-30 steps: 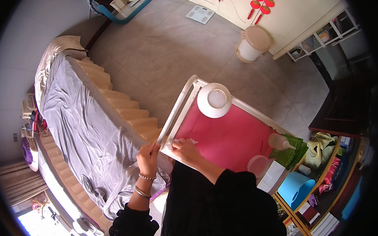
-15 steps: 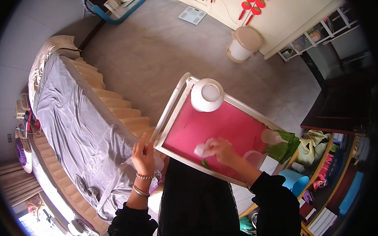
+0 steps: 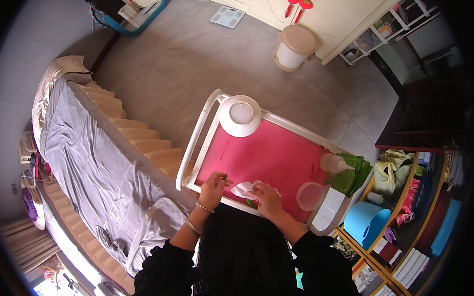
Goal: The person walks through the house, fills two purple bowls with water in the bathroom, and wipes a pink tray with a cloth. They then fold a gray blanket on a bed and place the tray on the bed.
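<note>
Over the near edge of a white-framed cart with a pink top [image 3: 278,149], my right hand [image 3: 268,200] is closed on a crumpled white tissue [image 3: 243,189] pressed to the surface. To its left, the fingers of my left hand [image 3: 212,190] pinch a small dark green piece [image 3: 224,177], too small to name. Another green piece [image 3: 252,203] lies by the tissue, partly covered by my right hand. A round white dish-shaped object [image 3: 240,116] stands at the far left corner. On the right sit a pump bottle [image 3: 332,163] and a clear round container [image 3: 310,196].
Green packets [image 3: 353,175] lie at the cart's right end, and its white handle [image 3: 195,141] rises on the left. A grey-covered sofa [image 3: 101,143] runs along the left. Shelves with a blue bin [image 3: 366,224] stand right. Beyond are a lidded bin [image 3: 295,47] and a scale [image 3: 227,16].
My left hand has come from beside the cart to over its near left part, now pinching a green piece. My right hand has drawn nearer with the tissue. The view has shifted slightly.
</note>
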The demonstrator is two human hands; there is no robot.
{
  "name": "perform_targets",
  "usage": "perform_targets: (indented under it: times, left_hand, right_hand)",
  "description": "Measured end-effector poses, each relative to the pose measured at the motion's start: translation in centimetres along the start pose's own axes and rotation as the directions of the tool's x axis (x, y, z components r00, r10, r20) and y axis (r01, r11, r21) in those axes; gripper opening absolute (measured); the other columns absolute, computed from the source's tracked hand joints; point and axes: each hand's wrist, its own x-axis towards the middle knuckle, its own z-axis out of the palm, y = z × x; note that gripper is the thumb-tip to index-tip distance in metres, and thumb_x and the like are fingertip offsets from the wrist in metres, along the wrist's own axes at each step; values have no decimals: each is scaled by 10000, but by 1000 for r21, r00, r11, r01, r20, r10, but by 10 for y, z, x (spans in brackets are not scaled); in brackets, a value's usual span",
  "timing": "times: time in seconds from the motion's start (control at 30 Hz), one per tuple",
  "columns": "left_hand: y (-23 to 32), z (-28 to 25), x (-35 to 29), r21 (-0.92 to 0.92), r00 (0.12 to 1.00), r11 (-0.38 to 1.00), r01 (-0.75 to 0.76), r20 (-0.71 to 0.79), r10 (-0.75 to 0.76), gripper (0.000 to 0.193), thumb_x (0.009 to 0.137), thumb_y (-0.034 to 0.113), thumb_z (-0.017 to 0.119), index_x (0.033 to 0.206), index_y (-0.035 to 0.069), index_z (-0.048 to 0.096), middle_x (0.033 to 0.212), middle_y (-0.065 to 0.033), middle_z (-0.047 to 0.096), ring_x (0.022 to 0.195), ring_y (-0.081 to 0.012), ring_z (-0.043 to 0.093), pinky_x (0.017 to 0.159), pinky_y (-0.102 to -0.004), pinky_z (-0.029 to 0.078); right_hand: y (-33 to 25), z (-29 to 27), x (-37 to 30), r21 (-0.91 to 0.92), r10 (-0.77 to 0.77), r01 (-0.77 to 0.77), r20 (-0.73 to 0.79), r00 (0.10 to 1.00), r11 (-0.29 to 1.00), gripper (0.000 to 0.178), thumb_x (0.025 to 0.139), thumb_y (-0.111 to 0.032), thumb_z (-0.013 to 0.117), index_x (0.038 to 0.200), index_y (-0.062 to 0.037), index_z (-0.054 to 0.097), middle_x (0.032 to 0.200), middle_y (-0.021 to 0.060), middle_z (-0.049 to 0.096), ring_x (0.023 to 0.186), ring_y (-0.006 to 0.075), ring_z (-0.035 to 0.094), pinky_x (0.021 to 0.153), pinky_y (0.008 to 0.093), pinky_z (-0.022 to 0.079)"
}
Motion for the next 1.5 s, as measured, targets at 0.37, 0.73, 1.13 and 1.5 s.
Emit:
perform_targets:
  times: [0.37,0.73,1.13,1.5]
  left_hand:
    - [-19,50,-28,808,977,550,-209,202,75,97,790,93,495,859,57,552,815,-173,560,729,-334,585,637,-417,484]
    - [-3,48,-28,777,939,536,-330,213,270,83,745,127,546,709,88,610,765,-120,561,683,-312,574,613,-402,473]
    - [-29,52,-28,759,937,569,-316,153,315,75,686,160,602,654,92,605,624,-84,568,661,-280,562,598,-394,453]
    - [-42,58,-16,-109,927,957,268,299,-226,213,810,148,528,954,25,624,819,-86,642,698,-217,603,601,-300,459]
  right_hand:
    - [-9,-14,-48,-91,366,-410,-305,879,908,400,668,83,484,1026,-74,567,909,132,496,826,323,529,674,380,440]
    - [2,7,-52,759,757,-457,-73,649,465,249,798,41,422,972,-55,573,895,94,549,823,162,553,706,292,467]
    - [2,31,-47,480,477,-377,-102,873,792,248,780,-4,494,1019,-19,559,903,130,556,830,248,562,704,302,456]
    - [-24,6,-28,872,637,-344,49,769,349,302,804,6,539,1104,-11,504,963,48,550,837,114,546,707,233,461]
